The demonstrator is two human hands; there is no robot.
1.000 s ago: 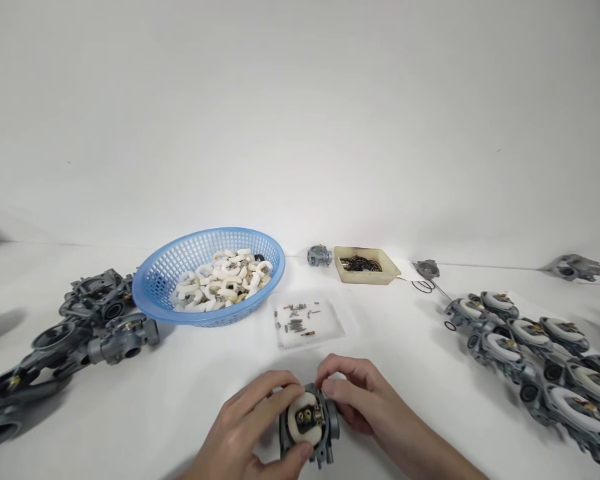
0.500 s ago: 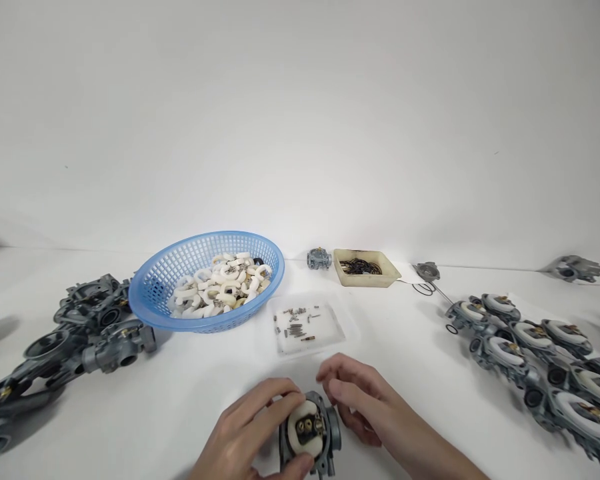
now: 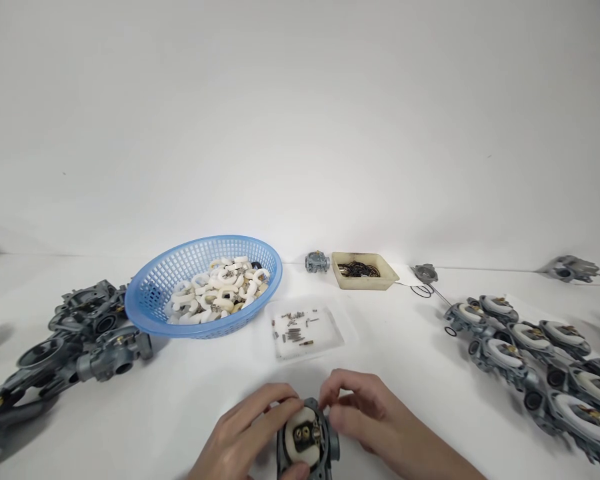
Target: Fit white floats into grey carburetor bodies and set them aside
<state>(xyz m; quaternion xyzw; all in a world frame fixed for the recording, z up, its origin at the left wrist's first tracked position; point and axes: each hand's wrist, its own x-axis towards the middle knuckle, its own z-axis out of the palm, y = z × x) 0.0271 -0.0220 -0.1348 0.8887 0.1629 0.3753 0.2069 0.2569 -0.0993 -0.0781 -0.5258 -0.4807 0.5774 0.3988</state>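
Note:
In front of me at the bottom of the view is a grey carburetor (image 3: 325, 457), with a white horseshoe-shaped float (image 3: 293, 443) and two brass jets in its opened bowl side. My left hand (image 3: 250, 427) is closed around its left side, fingers along the top edge and thumb near the bottom. My right hand (image 3: 367, 417) is at the carburetor's upper right edge, its thumb and forefinger curled close together. What those fingertips hold, if anything, is too small to tell. Just beyond lies a clear shallow tray (image 3: 325, 353) with small pins, springs and brass bits.
A blue basket (image 3: 145, 325) of white floats stands at the left back, beside a pile of carburetor bodies (image 3: 100, 353). Carburetors with floats (image 3: 505, 360) stand in rows at right. Along the wall are a small carburetor (image 3: 317, 261), a box (image 3: 365, 283) of black rings and a bowl cover (image 3: 425, 273).
My right hand has come in against the carburetor's right edge, and its thumb and forefinger have drawn together. My left hand keeps its hold. The view has shifted slightly.

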